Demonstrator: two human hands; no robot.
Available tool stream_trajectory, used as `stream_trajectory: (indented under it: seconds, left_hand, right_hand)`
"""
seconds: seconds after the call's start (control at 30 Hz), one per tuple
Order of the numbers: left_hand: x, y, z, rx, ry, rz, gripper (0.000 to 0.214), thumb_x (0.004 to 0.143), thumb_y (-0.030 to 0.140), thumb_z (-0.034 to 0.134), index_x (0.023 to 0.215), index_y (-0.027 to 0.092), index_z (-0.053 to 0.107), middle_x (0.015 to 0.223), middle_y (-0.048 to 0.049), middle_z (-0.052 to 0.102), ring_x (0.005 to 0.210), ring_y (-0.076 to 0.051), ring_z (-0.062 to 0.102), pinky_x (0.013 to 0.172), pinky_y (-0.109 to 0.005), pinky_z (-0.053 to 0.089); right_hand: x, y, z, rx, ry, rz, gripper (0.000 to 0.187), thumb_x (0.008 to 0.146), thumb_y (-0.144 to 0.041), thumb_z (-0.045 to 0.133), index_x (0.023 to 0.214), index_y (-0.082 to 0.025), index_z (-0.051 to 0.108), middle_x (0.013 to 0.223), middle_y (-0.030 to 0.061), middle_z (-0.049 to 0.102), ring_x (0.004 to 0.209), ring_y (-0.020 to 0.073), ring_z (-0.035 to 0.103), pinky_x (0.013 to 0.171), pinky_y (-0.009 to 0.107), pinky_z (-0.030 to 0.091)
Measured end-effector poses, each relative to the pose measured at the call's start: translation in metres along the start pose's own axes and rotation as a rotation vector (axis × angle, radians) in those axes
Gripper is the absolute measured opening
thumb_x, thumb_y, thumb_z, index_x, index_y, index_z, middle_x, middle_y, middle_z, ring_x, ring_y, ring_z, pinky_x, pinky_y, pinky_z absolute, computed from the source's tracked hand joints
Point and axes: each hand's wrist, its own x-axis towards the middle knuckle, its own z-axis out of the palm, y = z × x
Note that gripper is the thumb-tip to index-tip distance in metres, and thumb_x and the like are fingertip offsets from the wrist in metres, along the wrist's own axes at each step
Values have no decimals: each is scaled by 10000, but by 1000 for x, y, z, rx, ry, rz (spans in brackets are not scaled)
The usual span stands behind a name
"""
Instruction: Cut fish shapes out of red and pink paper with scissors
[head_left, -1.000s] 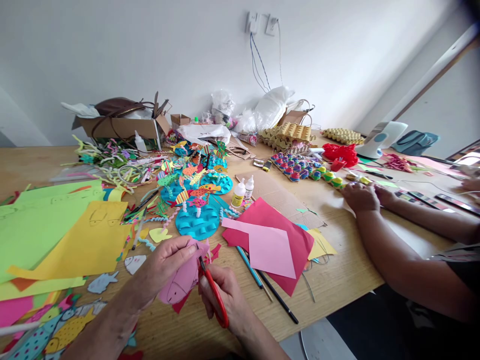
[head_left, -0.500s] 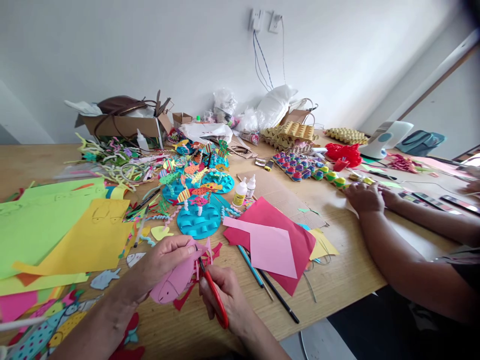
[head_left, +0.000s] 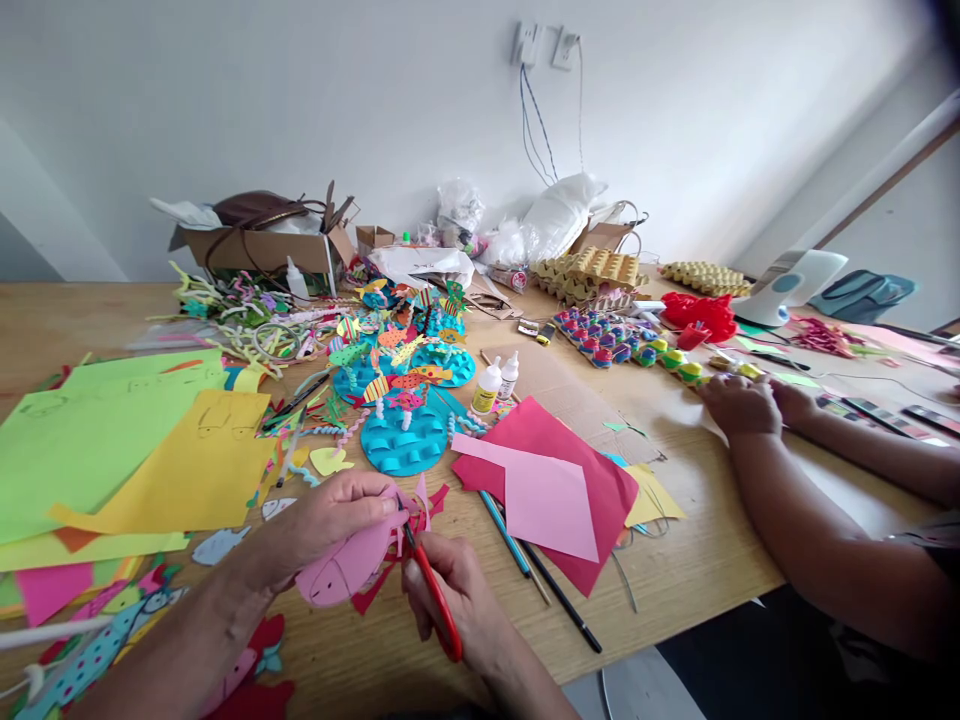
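Observation:
My left hand [head_left: 346,512] pinches a pink paper fish [head_left: 335,577], which has an eye and head line drawn on it. My right hand [head_left: 450,590] grips red-handled scissors [head_left: 437,598]. Their blades meet the paper at the fish's tail end, close to my left fingertips, and a thin pink strip [head_left: 422,495] sticks up there. Beneath the fish, red paper scraps [head_left: 373,590] lie on the table. To the right of my hands, a cut pink sheet [head_left: 551,505] rests over a red sheet [head_left: 611,490].
Blue discs [head_left: 403,430] with paper fish on curly stems stand ahead, beside two glue bottles [head_left: 487,387]. Green sheets [head_left: 90,440] and a yellow sheet [head_left: 202,470] lie left. Pencils [head_left: 559,595] lie right. Another person's hands [head_left: 742,403] touch a painted egg carton [head_left: 682,367].
The view has shifted slightly, so most things sit a little further right. Both hands keep their hold on the fish and the scissors, with the blades still at the tail end.

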Motion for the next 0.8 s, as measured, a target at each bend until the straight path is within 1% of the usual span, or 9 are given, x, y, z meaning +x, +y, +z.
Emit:
stream_trajectory:
  seconds: [0.13,0.3,0.5,0.63,0.7,0.8]
  left_hand:
    - [-1,3,1,36,-16,-20,267,736,416,531,625,180,478,520,73,379,451,-82,280,426,-211,211]
    - [-2,2,-1,68,-40,-12,266,737,404,522,603,184,455,522,77,353,457,-78,272,422,-206,194]
    - [-2,0,-7,117,-74,-15,260,756,379,512,602,191,420,568,69,342,482,-85,269,436,-206,207]
    - [-3,2,-8,118,-104,-42,271,746,393,527,597,195,417,563,70,351,474,-87,275,436,-210,208]
    - [-4,4,-9,134,-115,-63,266,742,387,533,594,194,424,559,68,359,474,-90,286,435,-212,205]
    - [-5,8,-10,161,-128,-103,254,745,365,528,590,197,417,550,67,352,474,-94,285,430,-215,192]
  right_hand:
    - [-1,-1,0,0,-1,9,455,808,-574,460,588,-177,423,433,-66,381,350,52,338,337,161,271]
    - [-3,0,0,24,9,49,461,791,-569,486,556,-181,406,433,-64,382,346,51,337,324,160,268]
    - [-6,0,-2,26,-29,58,460,799,-567,481,562,-180,407,427,-72,375,340,45,328,329,157,260]
    - [-8,-1,-4,2,-58,59,461,805,-560,474,552,-183,392,450,-71,354,360,47,319,334,160,256]
    - [-8,-2,-6,-35,-66,59,434,824,-510,473,551,-184,387,458,-72,338,373,49,307,343,164,242]
    - [-8,-6,-10,-135,-75,53,383,849,-373,473,535,-181,366,467,-74,301,406,51,278,378,175,209]
